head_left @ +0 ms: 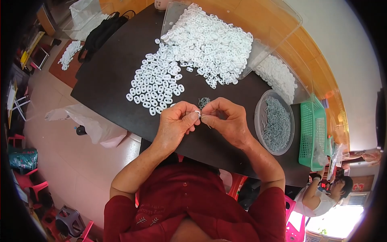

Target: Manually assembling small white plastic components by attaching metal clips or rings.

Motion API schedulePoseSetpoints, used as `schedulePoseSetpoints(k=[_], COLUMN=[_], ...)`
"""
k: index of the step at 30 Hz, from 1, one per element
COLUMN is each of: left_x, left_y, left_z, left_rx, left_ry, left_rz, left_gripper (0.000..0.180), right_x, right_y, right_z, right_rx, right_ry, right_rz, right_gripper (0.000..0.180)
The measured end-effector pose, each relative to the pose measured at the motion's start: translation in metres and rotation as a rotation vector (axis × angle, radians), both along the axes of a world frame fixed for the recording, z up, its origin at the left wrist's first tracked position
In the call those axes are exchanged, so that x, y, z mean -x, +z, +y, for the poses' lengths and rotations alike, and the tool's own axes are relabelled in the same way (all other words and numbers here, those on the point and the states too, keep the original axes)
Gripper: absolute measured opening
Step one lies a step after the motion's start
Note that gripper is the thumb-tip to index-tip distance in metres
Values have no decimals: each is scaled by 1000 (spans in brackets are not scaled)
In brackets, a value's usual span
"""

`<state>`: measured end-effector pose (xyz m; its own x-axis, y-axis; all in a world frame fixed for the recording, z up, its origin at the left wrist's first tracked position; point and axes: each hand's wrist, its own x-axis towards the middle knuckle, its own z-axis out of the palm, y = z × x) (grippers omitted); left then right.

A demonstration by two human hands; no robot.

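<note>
Above the near edge of the dark table (109, 80), my two hands meet at their fingertips. My left hand (171, 125) is closed, pinching a small white oval plastic piece (197, 113) between thumb and forefinger. Thumb and forefinger of my right hand (229, 123) press together against that piece; a thin sliver shows below them, too small to name surely. Just beyond the fingers lies a little pile of grey screws (204, 101). Left of it, many white two-holed ovals (153, 86) are spread over the table, running back into a big heap (213, 44).
A round clear tub (256, 131) of grey screws (277, 123) stands right, beside a green basket (312, 133). Clear plastic bins (296, 20) with white pieces line the back. A black bag (107, 34) lies far left. Another person (318, 195) sits at lower right.
</note>
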<state>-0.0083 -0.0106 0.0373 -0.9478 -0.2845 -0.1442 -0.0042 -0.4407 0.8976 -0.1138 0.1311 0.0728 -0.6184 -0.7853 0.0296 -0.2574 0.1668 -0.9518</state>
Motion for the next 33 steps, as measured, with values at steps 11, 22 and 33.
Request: schedulePoseSetpoints(k=[11,22,33], left_x=[-2,-5,-4], left_y=[-7,-13,-13], left_z=[6,11,10], left_rx=[283,86,6], left_ry=[55,160,219], left_rz=[85,70,93], left_gripper=[14,12,15], right_x=[0,-5,-8], right_y=[4,-8,-9], right_z=[0,-9,-14], right_rx=[-37,34,64], right_ry=[22,-82,-46], right_rz=[-29,-139,-57], right_gripper=[13,14,8])
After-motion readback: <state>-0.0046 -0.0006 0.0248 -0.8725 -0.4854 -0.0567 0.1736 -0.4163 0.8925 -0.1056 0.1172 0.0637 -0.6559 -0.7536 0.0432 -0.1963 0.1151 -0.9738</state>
